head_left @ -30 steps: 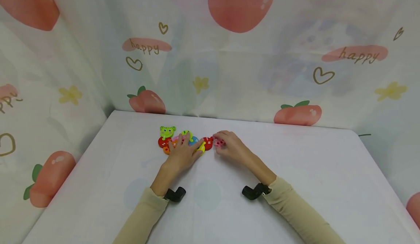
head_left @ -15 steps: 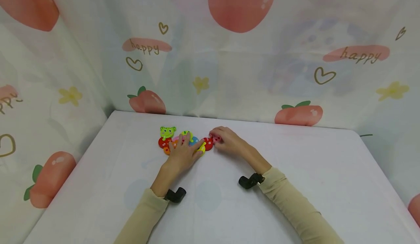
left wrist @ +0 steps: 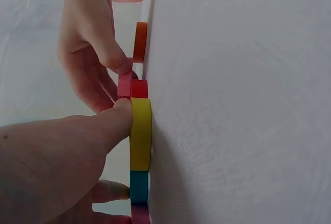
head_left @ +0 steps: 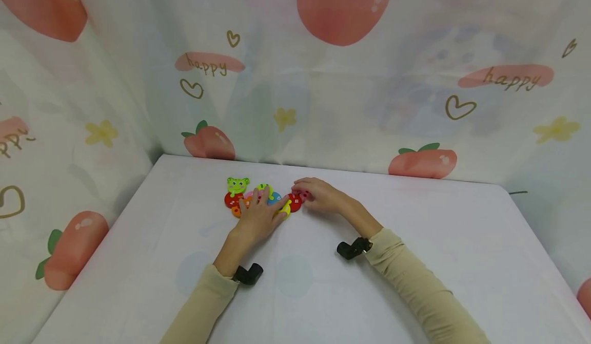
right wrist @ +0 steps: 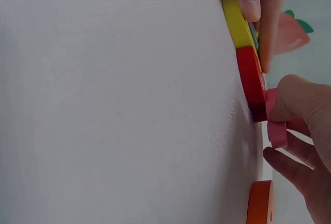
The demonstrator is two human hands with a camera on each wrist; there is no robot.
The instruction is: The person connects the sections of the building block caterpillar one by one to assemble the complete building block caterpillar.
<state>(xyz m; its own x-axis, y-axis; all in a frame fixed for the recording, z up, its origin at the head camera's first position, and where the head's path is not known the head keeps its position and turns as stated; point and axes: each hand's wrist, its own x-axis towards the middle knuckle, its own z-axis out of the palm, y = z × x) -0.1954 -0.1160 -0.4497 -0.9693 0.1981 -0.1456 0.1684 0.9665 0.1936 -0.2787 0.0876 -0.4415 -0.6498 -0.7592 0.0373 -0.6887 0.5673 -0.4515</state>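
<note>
The pink piece, a small thick slab with dark dots on its face, sits at the right end of a caterpillar puzzle toward the back of the white table, pinched between the curled thumb and fingers of the right hand. It touches the red disc, which bears a pale numeral; the right wrist view shows the pink piece riding partly over the edge of the red disc, not yet flat with it. Next along lie a yellow disc, a blue one, and a green frog-faced head at the left end, all smooth, painted, round-edged and of even thickness. The left hand lies flat over the middle of the chain, fingers straight and spread, its thumb pressing the yellow disc, as the left wrist view makes plain. Compared with a second ago, the right hand has drawn in leftward and the pink piece now meets the red disc instead of lying just apart from it; the left hand has stayed put. The wrist views also show an orange disc beyond the right hand, which the head view does not. Cloth printed with peaches, hearts and "happy" hangs behind, and the table cover has a fine woven grain.
</note>
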